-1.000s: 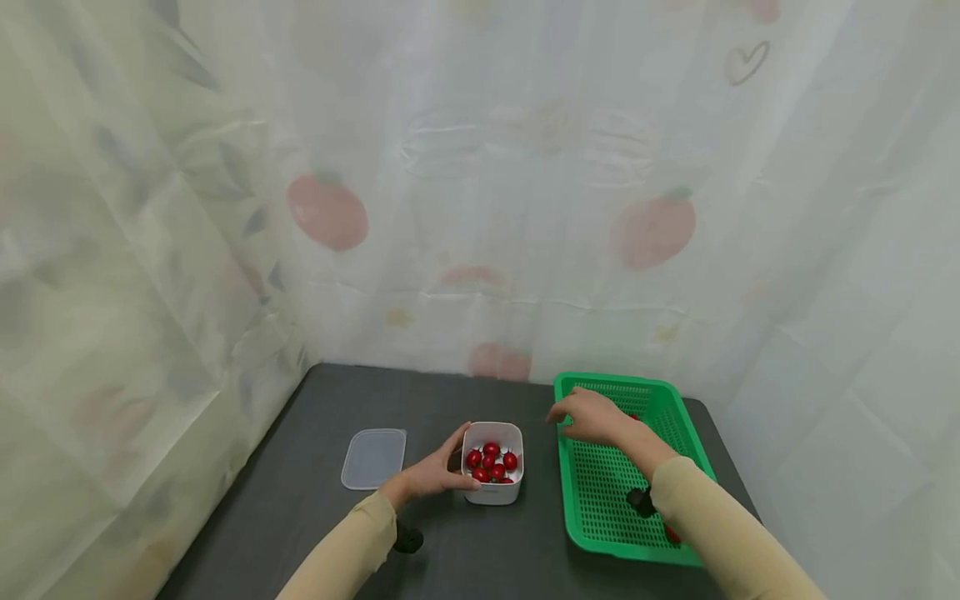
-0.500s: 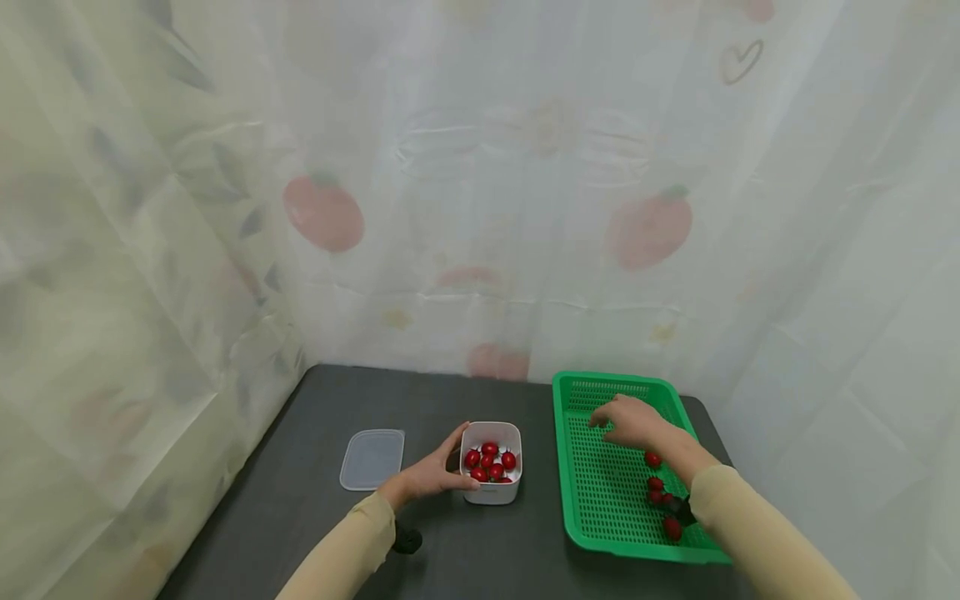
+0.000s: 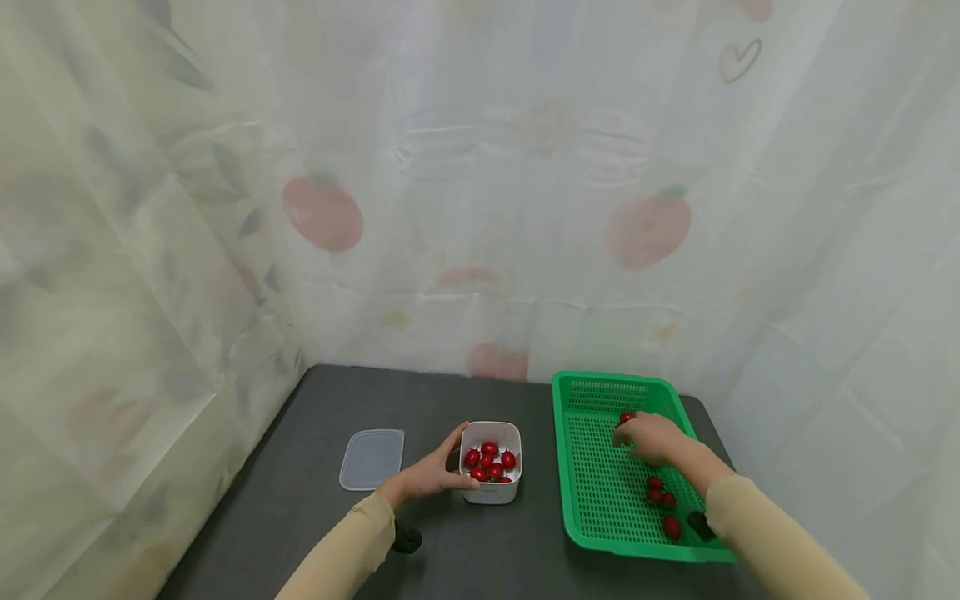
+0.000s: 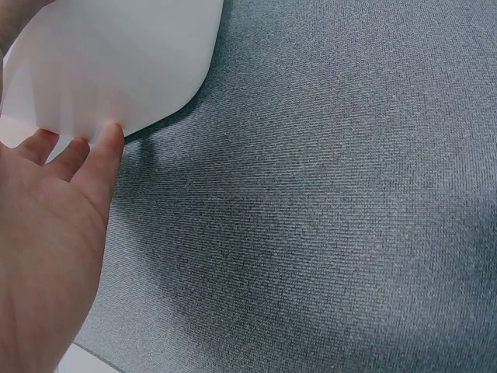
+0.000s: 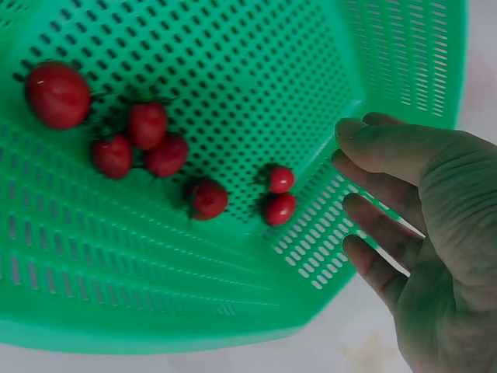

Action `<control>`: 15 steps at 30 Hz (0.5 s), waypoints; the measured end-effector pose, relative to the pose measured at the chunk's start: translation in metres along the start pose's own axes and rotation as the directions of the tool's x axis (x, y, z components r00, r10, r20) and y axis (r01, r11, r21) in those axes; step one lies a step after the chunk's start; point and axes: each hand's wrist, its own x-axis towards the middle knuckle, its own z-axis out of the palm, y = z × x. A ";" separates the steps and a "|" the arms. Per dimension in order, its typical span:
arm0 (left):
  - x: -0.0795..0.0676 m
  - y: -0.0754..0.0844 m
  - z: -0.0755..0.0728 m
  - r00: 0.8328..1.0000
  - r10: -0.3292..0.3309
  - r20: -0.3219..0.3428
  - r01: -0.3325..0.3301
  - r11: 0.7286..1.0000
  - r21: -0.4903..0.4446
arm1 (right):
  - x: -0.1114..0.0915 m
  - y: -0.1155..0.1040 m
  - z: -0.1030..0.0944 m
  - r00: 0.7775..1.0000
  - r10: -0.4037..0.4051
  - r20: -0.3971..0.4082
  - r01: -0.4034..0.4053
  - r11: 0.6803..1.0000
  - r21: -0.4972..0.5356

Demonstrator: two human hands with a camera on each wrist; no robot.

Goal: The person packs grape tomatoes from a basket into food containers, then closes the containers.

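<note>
My left hand [image 3: 424,480] holds a small white square container [image 3: 491,495], thumb at its front rim and fingers along its left side; in the left wrist view, fingertips touch the container wall [image 4: 147,62]. Several red cherry tomatoes [image 3: 490,448] lie inside it. To the right, my right hand [image 3: 651,438] hovers over the green slotted basket [image 3: 567,492]. From the right wrist, that hand [image 5: 435,202] shows loosely bent fingers with nothing between them. Two small tomatoes [image 5: 279,208] lie nearest to it; a larger tomato [image 5: 58,95] and several others sit farther along.
A translucent flat lid [image 3: 372,460] lies on the dark table [image 3: 450,558], left of the container. Patterned curtains [image 3: 480,208] hang behind the table and at both sides. The basket stands near the table's right edge.
My right hand has moved right from the basket's left rim to over its right half, lowering a little. More basket tomatoes now show. The left hand and container stay put.
</note>
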 end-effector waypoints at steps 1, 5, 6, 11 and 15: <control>0.000 0.000 0.000 1.000 0.000 -0.002 0.000 1.000 0.001 | -0.001 0.000 0.001 1.000 0.001 0.006 -0.001 1.000 -0.001; 0.000 0.000 0.000 1.000 0.000 -0.004 0.000 1.000 0.008 | -0.006 0.003 0.006 1.000 0.005 0.030 -0.005 1.000 -0.006; 0.001 0.000 0.000 1.000 0.000 -0.004 0.000 1.000 0.007 | -0.007 0.003 0.007 0.999 0.013 0.039 -0.013 1.000 -0.001; 0.001 -0.001 -0.001 1.000 0.001 -0.002 -0.001 1.000 0.009 | -0.013 0.005 0.016 0.992 0.072 0.101 -0.076 0.996 0.037; 0.001 -0.001 -0.001 1.000 -0.002 -0.002 0.002 1.000 0.013 | -0.019 0.005 0.024 0.985 0.094 0.146 -0.100 0.995 0.030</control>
